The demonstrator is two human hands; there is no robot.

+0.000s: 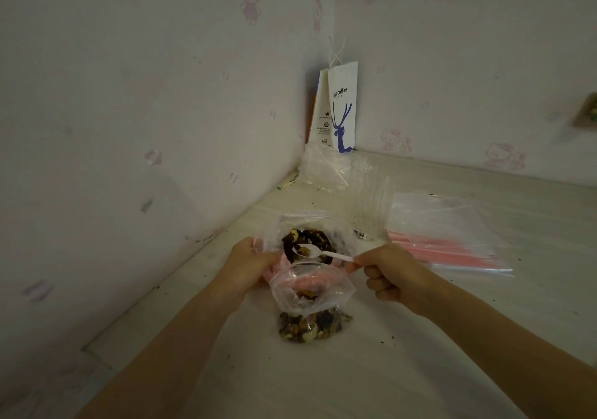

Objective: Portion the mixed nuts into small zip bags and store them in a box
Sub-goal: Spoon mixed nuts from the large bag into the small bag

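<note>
Pale wallpaper with pink cartoon cats covers both walls, which meet in a corner straight ahead. Below them runs a whitish surface, speckled with dark crumbs. In that corner a white paper coffee bag stands upright with a blue deer on it, and crumpled clear plastic lies just in front. To the right, a flat stack of empty zip bags with pink seal strips lies on the surface. Centre stage, the large bag of mixed nuts sits open. Just nearer the camera the small zip bag gapes open, nuts heaped in its bottom. The left hand grips the plastic at the left of the small bag's mouth, pressed against the large bag's edge. The right hand pinches the handle of a white plastic spoon, its bowl loaded with nuts and poised over the large bag.
</note>
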